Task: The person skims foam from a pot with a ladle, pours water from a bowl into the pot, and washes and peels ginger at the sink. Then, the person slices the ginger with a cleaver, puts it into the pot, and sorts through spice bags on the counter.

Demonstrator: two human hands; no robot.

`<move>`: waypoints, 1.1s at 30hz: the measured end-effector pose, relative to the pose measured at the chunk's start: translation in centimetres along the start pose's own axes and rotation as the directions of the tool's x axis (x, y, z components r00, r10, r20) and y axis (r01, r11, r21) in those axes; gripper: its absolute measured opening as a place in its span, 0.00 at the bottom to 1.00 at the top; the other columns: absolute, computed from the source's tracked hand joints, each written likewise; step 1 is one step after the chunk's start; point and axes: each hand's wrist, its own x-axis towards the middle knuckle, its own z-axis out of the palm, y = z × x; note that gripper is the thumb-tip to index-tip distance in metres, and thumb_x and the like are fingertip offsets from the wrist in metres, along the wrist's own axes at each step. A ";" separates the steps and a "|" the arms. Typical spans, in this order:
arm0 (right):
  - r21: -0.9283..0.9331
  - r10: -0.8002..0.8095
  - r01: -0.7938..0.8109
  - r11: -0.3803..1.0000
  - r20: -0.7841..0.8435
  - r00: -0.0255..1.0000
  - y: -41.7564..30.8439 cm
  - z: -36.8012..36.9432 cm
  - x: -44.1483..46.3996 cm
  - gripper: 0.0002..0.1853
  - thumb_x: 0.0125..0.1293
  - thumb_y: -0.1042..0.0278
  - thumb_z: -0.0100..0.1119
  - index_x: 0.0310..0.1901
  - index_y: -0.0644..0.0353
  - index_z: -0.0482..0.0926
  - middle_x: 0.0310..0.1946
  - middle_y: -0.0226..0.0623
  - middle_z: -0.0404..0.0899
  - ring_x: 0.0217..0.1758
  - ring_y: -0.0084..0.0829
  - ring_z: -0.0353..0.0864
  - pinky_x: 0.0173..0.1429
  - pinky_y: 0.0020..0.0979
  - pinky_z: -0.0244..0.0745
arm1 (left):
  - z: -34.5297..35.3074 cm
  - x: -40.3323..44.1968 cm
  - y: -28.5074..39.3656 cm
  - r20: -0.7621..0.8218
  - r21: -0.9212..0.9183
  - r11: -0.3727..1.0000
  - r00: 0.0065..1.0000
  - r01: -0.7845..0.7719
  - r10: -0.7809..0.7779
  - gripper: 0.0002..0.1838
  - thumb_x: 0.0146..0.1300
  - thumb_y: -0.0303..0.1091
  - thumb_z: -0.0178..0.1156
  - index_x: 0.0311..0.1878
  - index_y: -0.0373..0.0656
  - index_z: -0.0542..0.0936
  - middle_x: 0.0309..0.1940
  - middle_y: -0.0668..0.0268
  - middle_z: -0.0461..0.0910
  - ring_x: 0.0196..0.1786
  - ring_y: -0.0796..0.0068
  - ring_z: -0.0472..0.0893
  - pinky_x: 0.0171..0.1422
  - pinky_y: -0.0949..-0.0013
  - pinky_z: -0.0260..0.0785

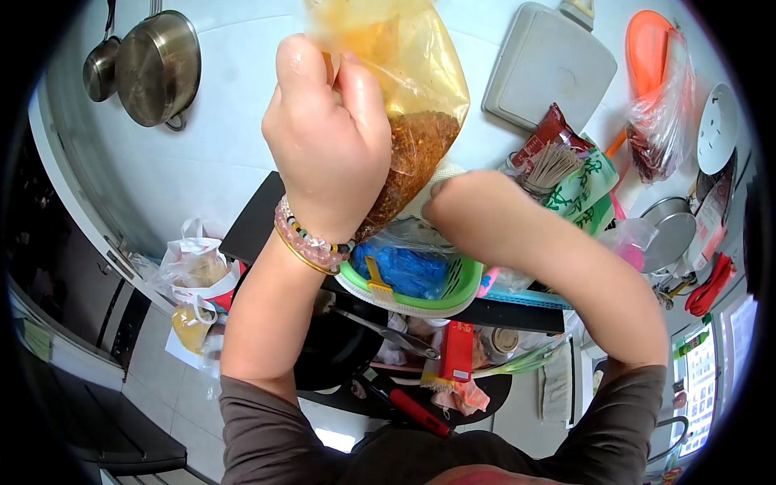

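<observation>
My left hand [331, 121], with beaded bracelets at its wrist, is raised and closed on the upper part of a clear, yellow-tinted plastic bag [432, 65]. Coarse reddish-brown chili powder or flakes [416, 153] fill the bag's lower part, which hangs tilted. My right hand [469, 202] is curled beside the bag's lower right side. Its fingertips are turned away, so whatever they hold is hidden. Below both hands stands a green and white basket [461, 287] with blue plastic bags [400, 271] and a yellow-handled brush [376, 275] in it.
Metal pans [158, 69] hang on the white wall at left, and a grey square pan [550, 69] hangs at right. A jar of sticks [554, 166] stands beside a green-printed bag [590, 186]. Lower down are a black wok [335, 352] and a red box [458, 352].
</observation>
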 end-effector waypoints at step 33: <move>0.004 -0.015 0.015 1.000 0.520 0.854 1.1 2.2 3.3 0.09 0.55 0.70 0.52 0.35 0.57 0.82 0.32 0.44 0.80 0.40 0.42 0.81 0.41 0.41 0.75 | -0.4 0.2 0.1 0.042 -0.081 0.995 0.998 0.049 -0.046 0.07 0.60 0.22 0.53 0.31 0.36 0.64 0.17 0.54 0.69 0.19 0.52 0.72 0.22 0.64 0.63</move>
